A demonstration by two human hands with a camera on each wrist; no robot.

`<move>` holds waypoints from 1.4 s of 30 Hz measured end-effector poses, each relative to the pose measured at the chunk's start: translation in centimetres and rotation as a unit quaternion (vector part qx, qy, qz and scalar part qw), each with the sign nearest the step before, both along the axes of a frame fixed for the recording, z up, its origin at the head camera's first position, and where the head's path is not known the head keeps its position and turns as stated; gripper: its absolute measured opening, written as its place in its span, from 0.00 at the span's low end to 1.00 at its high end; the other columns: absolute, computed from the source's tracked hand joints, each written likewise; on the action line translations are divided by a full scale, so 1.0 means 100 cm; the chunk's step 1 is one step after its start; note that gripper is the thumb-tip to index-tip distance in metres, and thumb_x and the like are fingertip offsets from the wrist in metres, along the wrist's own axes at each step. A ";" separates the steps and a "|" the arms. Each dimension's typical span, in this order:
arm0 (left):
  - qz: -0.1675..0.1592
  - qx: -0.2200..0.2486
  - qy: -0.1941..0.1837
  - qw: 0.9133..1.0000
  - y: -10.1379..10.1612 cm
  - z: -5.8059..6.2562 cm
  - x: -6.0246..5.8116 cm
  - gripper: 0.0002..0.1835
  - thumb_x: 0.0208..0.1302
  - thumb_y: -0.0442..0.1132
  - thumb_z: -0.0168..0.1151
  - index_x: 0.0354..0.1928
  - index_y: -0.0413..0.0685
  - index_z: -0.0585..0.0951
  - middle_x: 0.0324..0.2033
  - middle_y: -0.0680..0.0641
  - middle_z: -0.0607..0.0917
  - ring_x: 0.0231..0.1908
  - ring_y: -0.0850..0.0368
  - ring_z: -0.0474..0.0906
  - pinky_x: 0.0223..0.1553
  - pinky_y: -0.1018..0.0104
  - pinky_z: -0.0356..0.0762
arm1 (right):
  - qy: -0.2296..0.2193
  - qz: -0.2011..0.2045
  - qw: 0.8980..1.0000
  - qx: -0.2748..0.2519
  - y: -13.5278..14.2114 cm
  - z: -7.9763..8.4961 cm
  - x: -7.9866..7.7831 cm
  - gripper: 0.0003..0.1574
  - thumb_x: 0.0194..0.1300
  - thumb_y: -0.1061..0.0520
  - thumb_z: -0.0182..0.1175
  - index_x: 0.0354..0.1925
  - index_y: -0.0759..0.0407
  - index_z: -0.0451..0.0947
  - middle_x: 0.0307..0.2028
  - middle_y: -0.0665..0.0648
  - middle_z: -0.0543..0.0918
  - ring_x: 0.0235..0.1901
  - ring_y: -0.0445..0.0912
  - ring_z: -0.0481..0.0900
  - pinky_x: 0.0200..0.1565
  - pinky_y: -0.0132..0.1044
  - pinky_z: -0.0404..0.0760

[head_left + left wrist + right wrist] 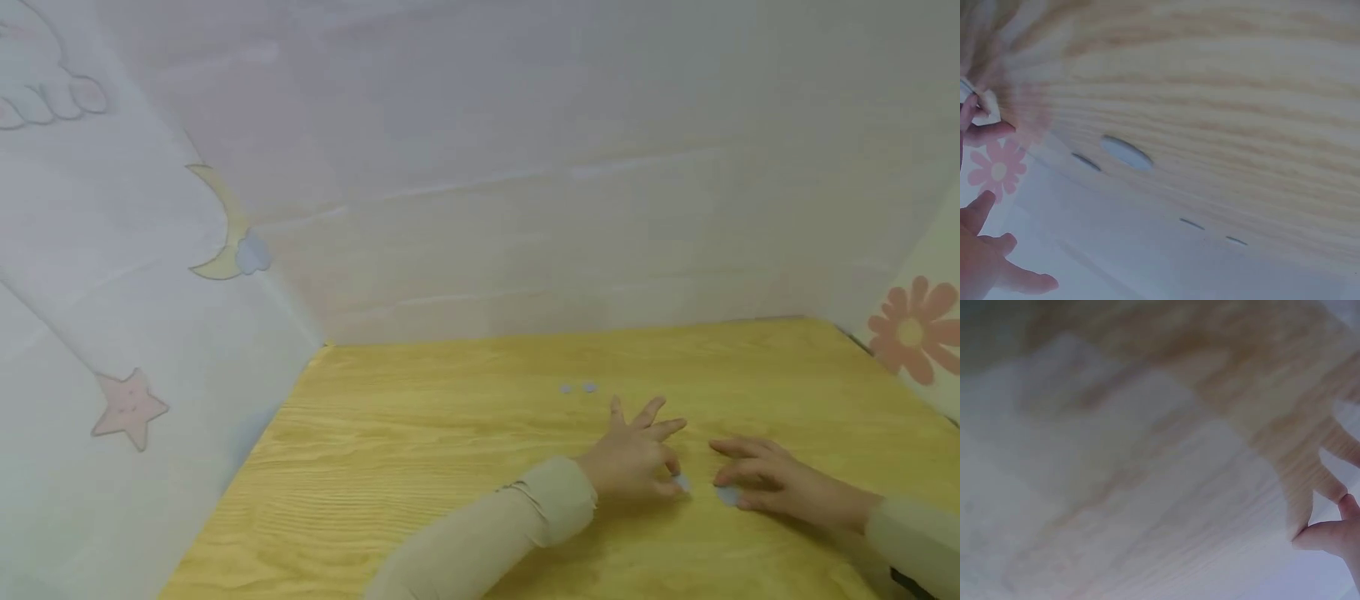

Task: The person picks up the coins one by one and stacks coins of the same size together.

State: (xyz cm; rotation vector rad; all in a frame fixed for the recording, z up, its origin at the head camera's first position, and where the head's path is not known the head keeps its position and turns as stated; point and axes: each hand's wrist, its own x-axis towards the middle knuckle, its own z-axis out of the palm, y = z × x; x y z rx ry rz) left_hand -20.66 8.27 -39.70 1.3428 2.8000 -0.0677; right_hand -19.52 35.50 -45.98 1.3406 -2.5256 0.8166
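Note:
My left hand [632, 461] pinches a small pale blue disc [681, 482] between thumb and index finger, low over the wooden table [405, 425]; its other fingers are spread. Facing it, my right hand [791, 486] pinches a second pale blue disc [727, 496] between thumb and index finger. A narrow gap separates the two discs. Beyond the left hand lie two little pale discs [590, 387]. The left wrist view shows a larger flat disc [1127, 153] and thinner-looking ones on the wood. In the right wrist view, my right fingers [1325, 536] meet their reflection in the tabletop.
A pale wall covering [525, 250] rises along the table's back edge. Another wall on the left carries a pink star [129, 408] and a yellow moon [225, 221]. At the right is a wall with an orange-red flower [911, 332].

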 end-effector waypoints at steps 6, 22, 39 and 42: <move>-0.005 -0.023 0.005 1.000 0.008 -0.004 0.002 0.15 0.64 0.65 0.55 0.48 0.76 0.82 0.74 0.59 0.53 0.75 0.51 0.33 0.64 0.31 0.45 | -0.020 -0.002 1.000 0.012 -0.001 0.004 -0.004 0.30 0.53 0.67 0.69 0.51 0.41 0.78 0.69 0.31 0.54 0.64 0.22 0.42 0.47 0.25 0.67; 0.014 -0.045 0.014 0.999 0.033 -0.002 0.011 0.15 0.63 0.66 0.56 0.46 0.77 0.83 0.73 0.61 0.55 0.74 0.51 0.35 0.65 0.34 0.45 | -0.020 -0.008 1.000 0.015 0.001 0.006 0.001 0.29 0.52 0.66 0.70 0.49 0.40 0.79 0.68 0.31 0.55 0.64 0.22 0.42 0.43 0.22 0.63; 0.071 -0.045 0.037 0.996 0.058 -0.014 0.020 0.17 0.64 0.64 0.57 0.52 0.77 0.80 0.70 0.60 0.62 0.73 0.50 0.43 0.65 0.37 0.49 | -0.089 -0.014 0.996 -0.014 -0.001 0.006 0.007 0.29 0.56 0.68 0.66 0.50 0.41 0.79 0.68 0.29 0.54 0.63 0.20 0.40 0.34 0.71 0.62; 0.091 -0.049 0.033 0.994 0.059 -0.014 0.021 0.18 0.63 0.65 0.57 0.54 0.78 0.79 0.70 0.60 0.62 0.73 0.50 0.45 0.65 0.37 0.49 | -0.068 -0.011 0.998 -0.006 -0.003 0.007 0.005 0.29 0.56 0.67 0.67 0.51 0.40 0.79 0.68 0.31 0.56 0.64 0.21 0.42 0.52 0.54 0.67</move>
